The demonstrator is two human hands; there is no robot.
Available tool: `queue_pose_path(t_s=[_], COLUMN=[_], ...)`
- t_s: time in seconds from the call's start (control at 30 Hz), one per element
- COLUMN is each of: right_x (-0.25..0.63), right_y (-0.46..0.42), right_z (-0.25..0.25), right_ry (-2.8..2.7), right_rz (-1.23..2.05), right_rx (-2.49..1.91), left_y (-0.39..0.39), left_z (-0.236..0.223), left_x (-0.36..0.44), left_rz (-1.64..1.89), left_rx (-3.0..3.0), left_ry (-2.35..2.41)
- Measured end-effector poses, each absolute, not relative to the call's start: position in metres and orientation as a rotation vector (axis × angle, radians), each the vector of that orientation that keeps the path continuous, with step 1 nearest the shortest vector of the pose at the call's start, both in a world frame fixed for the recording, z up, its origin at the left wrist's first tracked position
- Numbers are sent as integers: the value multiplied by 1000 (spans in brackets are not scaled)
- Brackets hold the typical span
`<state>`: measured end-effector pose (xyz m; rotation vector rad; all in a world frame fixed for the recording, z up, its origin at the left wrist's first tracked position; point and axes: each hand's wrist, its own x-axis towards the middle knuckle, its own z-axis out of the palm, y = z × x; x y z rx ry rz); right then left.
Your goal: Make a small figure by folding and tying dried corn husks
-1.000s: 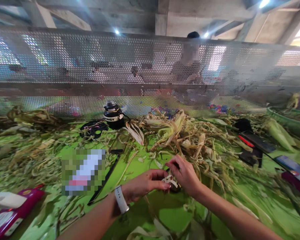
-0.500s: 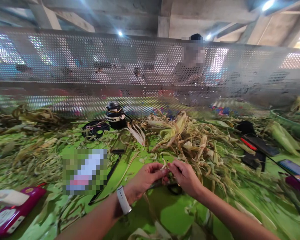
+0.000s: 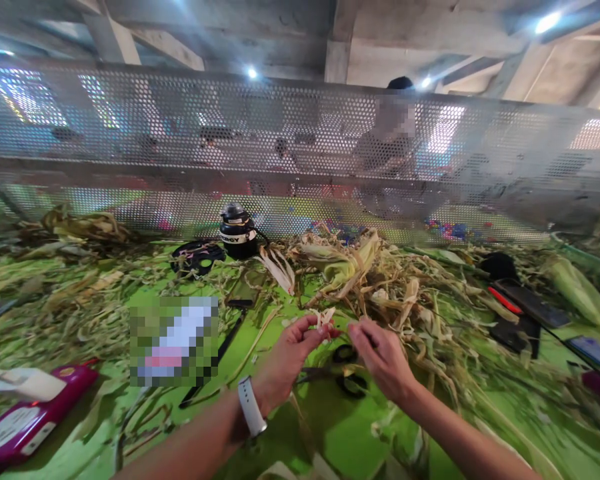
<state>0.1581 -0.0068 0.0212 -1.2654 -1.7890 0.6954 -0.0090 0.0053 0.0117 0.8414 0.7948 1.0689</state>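
My left hand [image 3: 294,348], with a pale watch strap on its wrist, pinches a small pale bundle of corn husk strips [image 3: 325,318] between thumb and fingers. Just to its right, my right hand [image 3: 384,357] is closed in a pinch; whatever its fingertips hold is too small to make out. A narrow gap separates the two hands. Below them, scissors with black handles [image 3: 351,385] lie on the green table [image 3: 340,433], their blades pointing left and partly behind my left hand. Beyond my hands is a heap of dried corn husks [image 3: 357,267].
A black jar-shaped bottle [image 3: 237,233] stands before a perforated metal screen [image 3: 180,153], with a person [image 3: 385,150] behind it. Phones [image 3: 535,300] lie at the right. A magenta power strip [image 3: 35,420] with a white plug sits at the left, near a thin black stick [image 3: 213,357].
My hands have moved apart, the right one going slightly right. The husk bundle stays in my left fingers and shows more fully. More of the scissors is uncovered. The view has shifted slightly.
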Motion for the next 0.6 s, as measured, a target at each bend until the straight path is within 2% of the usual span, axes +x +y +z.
queue_pose_path(t_s=[0.1, 0.27, 0.6], right_x=[149, 140, 148], right_y=[-13, -16, -11], right_z=[16, 6, 8], right_ry=[-1825, -1577, -1601], right_rz=[965, 1391, 1350], right_rx=[-1193, -1121, -1091], left_y=[2, -4, -1], left_z=[12, 12, 18], left_x=[-5, -1, -3], left_rz=[1108, 1103, 1155], left_rx=[800, 813, 729], left_ry=[820, 782, 811])
